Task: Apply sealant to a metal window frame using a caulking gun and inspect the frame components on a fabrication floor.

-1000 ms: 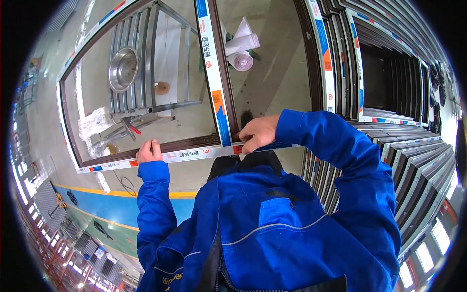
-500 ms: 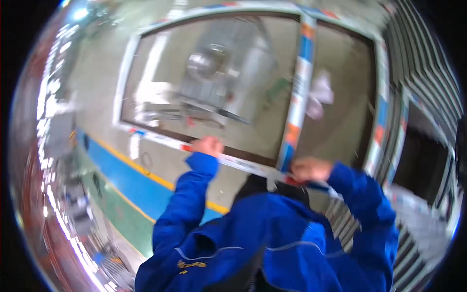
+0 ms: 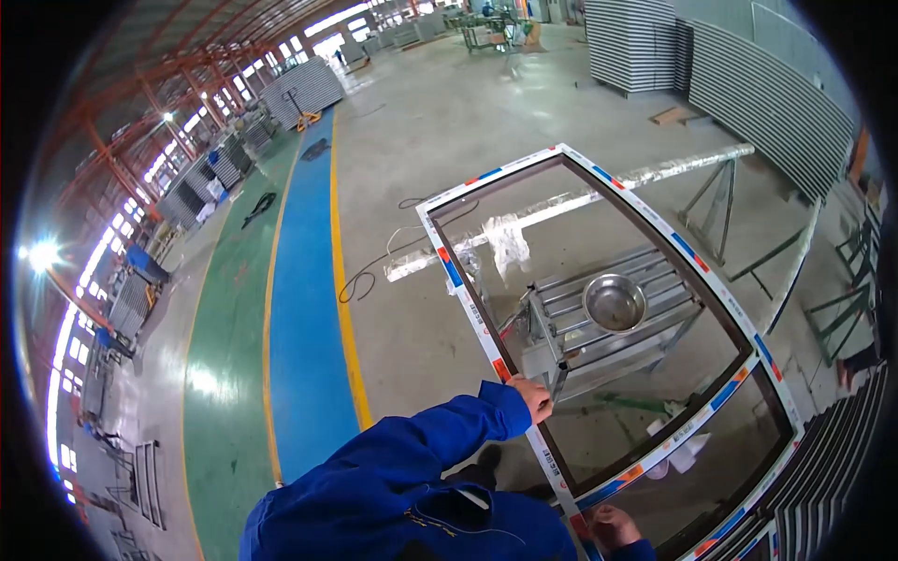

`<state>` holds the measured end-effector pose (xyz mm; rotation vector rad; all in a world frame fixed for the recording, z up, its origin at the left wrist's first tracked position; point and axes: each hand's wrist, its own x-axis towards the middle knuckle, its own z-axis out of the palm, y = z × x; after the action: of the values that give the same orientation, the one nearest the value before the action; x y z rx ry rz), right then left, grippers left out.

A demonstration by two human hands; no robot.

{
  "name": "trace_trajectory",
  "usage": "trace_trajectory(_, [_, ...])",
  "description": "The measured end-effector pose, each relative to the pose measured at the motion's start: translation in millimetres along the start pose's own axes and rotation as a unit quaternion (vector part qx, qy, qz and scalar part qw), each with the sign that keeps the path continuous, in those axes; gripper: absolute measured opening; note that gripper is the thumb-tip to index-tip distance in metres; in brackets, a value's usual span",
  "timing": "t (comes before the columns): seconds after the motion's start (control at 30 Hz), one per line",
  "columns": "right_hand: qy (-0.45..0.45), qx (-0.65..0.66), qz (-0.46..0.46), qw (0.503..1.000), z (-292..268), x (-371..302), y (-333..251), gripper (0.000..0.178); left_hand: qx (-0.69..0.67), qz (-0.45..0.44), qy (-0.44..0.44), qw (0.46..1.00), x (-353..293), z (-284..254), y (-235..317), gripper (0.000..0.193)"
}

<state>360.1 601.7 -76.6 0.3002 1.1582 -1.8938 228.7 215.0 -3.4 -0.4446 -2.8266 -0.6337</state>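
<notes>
A large window frame (image 3: 482,329) with a crossbar (image 3: 678,439) and taped, striped protective film on its rails stretches out in front of me, tilted across the view. My left hand (image 3: 533,399) is closed round its near-left rail, above the crossbar joint. Lower down, my right hand (image 3: 613,528) is closed on the same rail near the joint, partly cut off by the blue sleeve. Through the larger opening I see a steel bowl (image 3: 615,303) on a metal rack (image 3: 572,344).
A white-wrapped beam (image 3: 655,173) rests on a trestle (image 3: 718,210) beyond the frame. Stacked profiles (image 3: 823,467) stand close on the right, with taller stacks (image 3: 767,103) farther back. Blue (image 3: 304,309) and green (image 3: 229,309) floor lanes run along the left; a cable (image 3: 360,280) lies beside them.
The view has swung up and leftward, from a blurred look down to a wider one of the hall. The window frame now sits slanted to the right; both hands have stayed on it.
</notes>
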Motion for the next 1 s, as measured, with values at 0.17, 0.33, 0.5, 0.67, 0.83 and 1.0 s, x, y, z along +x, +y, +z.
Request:
trace_trajectory(0.17, [0.009, 0.018, 0.045, 0.999, 14, -9, -21, 0.033, 0.020, -0.001, -0.028, 0.999, 4, -1, 4, 0.022])
trace_trajectory(0.33, [0.050, 0.078, 0.077, 0.993, -7, -11, -9, 0.036, 0.012, -0.002, -0.026, 1.000, 1, 3, 8, 0.023])
trace_trajectory(0.5, [0.050, 0.108, 0.057, 0.991, 59, -34, -47, 0.011, -0.004, 0.028, -0.045, 0.999, 9, 10, 3, 0.024])
trace_trajectory(0.67, [0.033, 0.061, 0.010, 0.998, 52, -21, -50, 0.014, -0.034, -0.046, -0.085, 0.995, 13, -4, -9, 0.031])
trace_trajectory(0.83, [0.053, 0.038, 0.087, 0.994, 44, -26, -54, 0.015, -0.128, -0.144, -0.162, 0.968, 33, 2, -3, 0.028])
trace_trajectory(1.0, [0.099, -0.080, 0.072, 0.989, 59, -40, -93, 0.019, -0.015, -0.077, -0.074, 0.994, 18, 25, -13, 0.020])
